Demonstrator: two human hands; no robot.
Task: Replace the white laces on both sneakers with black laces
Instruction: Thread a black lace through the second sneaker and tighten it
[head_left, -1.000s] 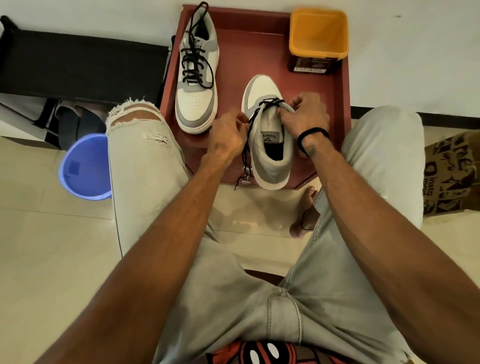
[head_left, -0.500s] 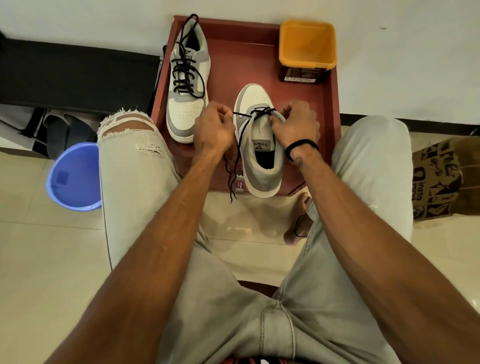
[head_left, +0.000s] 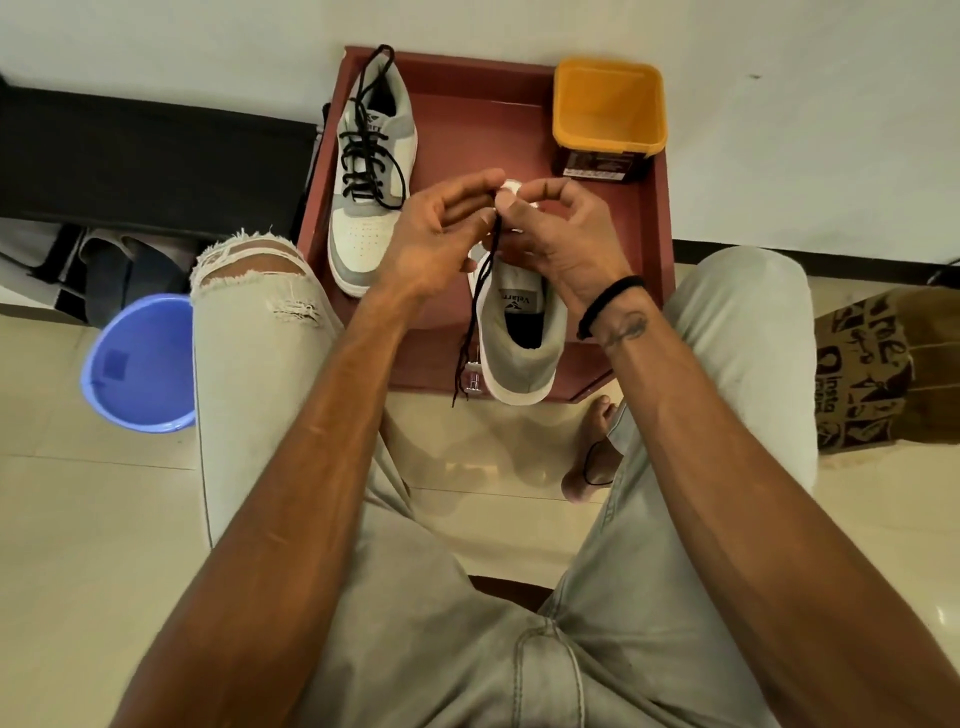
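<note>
Two grey-and-white sneakers stand on a dark red table (head_left: 467, 130). The left sneaker (head_left: 371, 171) is fully laced in black, its lace ends loose. The near sneaker (head_left: 519, 338) points away from me, heel at the table's front edge. My left hand (head_left: 441, 234) and my right hand (head_left: 561, 234) meet above its toe end and hide it. Both pinch the black lace (head_left: 475, 306) near the fingertips; its loose ends hang down the shoe's left side past the table edge.
An orange square tub (head_left: 608, 104) stands at the table's back right corner. A blue plastic bucket (head_left: 140, 364) sits on the tiled floor at left, a printed brown paper bag (head_left: 862, 374) at right. My knees flank the table; a bare foot rests under its front edge.
Both hands have lifted off the sides of the near sneaker and come together over its toe end, drawing the black lace up between them. The camera view shifted slightly.
</note>
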